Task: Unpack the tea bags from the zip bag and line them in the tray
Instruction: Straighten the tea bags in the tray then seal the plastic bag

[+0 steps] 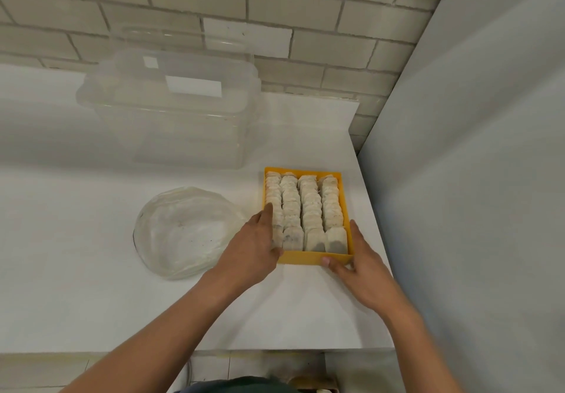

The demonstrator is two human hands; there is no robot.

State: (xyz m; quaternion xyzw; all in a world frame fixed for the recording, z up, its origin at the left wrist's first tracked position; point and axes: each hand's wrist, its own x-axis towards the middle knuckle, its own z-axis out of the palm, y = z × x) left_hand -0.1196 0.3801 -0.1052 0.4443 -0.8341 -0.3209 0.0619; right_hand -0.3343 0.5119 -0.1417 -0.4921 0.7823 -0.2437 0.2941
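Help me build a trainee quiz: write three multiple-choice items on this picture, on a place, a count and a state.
1. Where does the zip bag lie? A) left of the tray B) right of it C) inside it
2. How many rows of tea bags fill the tray? A) two B) four C) six
3. The tray is: A) held by one hand B) untouched C) held by both hands
Answers: 1 A, it lies beside the tray's left wall. 2 B, four rows run front to back. 3 C, left hand and right hand each grip a near corner.
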